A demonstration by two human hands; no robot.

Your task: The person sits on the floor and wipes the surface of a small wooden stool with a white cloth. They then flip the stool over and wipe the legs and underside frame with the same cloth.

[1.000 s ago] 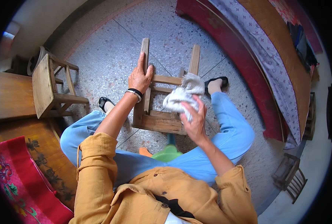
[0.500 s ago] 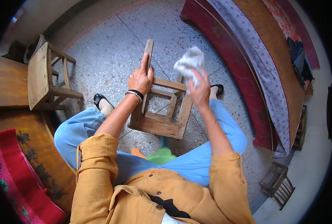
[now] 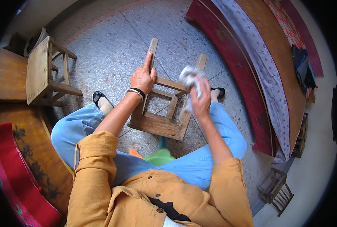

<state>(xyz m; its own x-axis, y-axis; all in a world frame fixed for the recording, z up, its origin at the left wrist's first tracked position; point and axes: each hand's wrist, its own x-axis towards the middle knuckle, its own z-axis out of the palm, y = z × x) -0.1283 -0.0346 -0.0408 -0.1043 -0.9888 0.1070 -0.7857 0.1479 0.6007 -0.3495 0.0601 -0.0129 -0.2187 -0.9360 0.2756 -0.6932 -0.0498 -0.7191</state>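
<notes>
A small wooden stool [image 3: 159, 126] is tipped between my knees, its legs pointing up and away from me. My left hand [image 3: 142, 78] is wrapped round its left leg, the index finger stretched along the wood. In my right hand [image 3: 201, 99] is a crumpled white cloth [image 3: 191, 77], blurred by motion. The cloth lies against the right leg near the crossbar, and that leg's bare end shows beyond it. Part of the right side rail is hidden behind the cloth and fingers.
Another wooden stool [image 3: 39, 72] stands at the left beside a wooden cabinet [image 3: 43, 151] with a red cloth [image 3: 17, 170]. A bed with a dark red side panel [image 3: 232, 75] runs along the right. A small wooden chair [image 3: 276, 189] is at lower right. Something green [image 3: 160, 157] sits under my legs.
My right hand has brought the cloth down and toward the left, onto the stool's right leg, uncovering the leg's end. My left hand keeps its hold on the left leg.
</notes>
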